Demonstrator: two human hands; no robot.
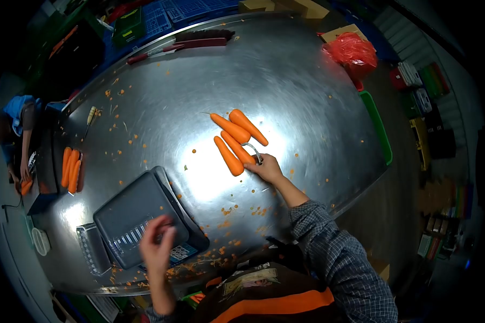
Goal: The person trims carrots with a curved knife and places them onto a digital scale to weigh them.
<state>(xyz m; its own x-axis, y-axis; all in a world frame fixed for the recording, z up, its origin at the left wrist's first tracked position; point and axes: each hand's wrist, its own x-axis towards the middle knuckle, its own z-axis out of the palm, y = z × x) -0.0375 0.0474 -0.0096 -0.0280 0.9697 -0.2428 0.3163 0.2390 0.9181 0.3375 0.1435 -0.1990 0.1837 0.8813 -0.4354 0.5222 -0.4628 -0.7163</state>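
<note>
Several whole orange carrots (230, 129) lie close together on the steel table (285, 59). My right hand (266, 168) is at the lower end of the middle carrot (237, 148), its fingers closed around a peeler (253, 151) with a pale curved head. To the left, my left hand (157, 243) hangs over a dark plastic tray (129, 212); its fingers are curled apart and somewhat blurred, with nothing visible between them. Beside that tray is a smaller clear plastic tray (93, 249). Orange scraps (221, 258) are scattered near the front edge.
A co-worker (24, 116) handles carrots at the far left, near another carrot group (70, 169). A dark red brush (183, 47) and a knife (90, 119) lie farther back. At the right are a red plastic bag (351, 54) and a green bin (377, 126).
</note>
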